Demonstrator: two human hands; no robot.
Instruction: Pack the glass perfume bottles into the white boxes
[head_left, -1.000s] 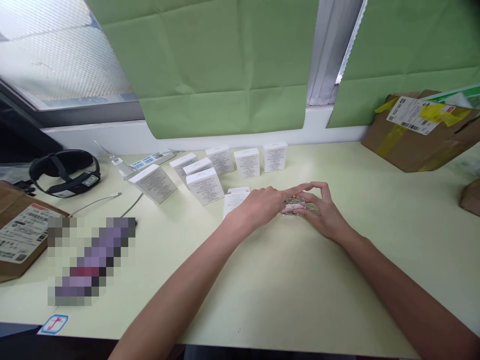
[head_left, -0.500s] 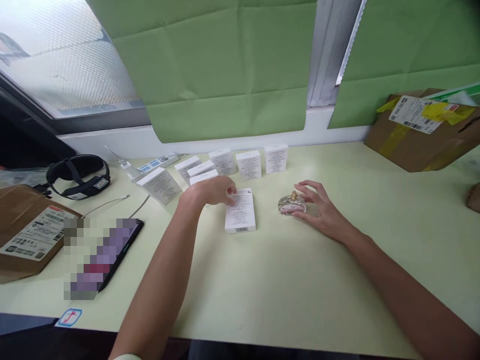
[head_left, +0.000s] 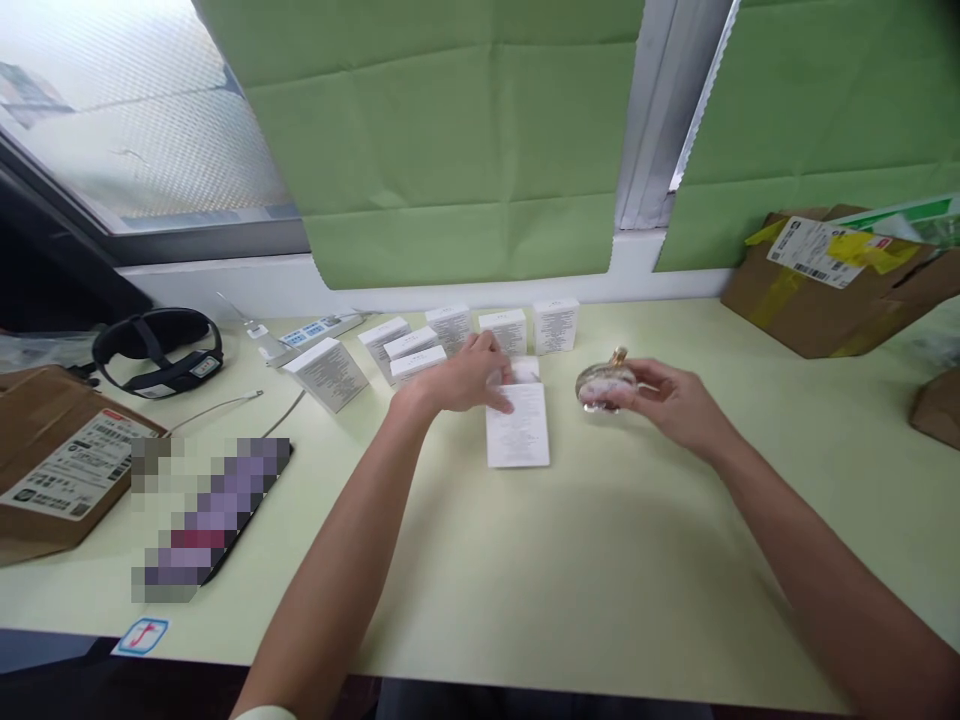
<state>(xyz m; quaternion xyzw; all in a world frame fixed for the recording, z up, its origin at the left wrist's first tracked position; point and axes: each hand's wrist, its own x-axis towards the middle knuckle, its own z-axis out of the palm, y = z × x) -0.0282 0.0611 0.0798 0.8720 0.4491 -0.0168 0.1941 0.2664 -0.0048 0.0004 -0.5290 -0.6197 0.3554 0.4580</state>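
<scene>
Right hand [head_left: 671, 400] pinches a small round perfume bottle [head_left: 604, 383], lifted clear of the table [head_left: 600, 570] and tilted. Left hand [head_left: 457, 378] presses its fingers on the open end of a white carton [head_left: 517, 428] lying flat. Bottle not yet boxed; seven cartons [head_left: 450, 335] stand behind.
</scene>
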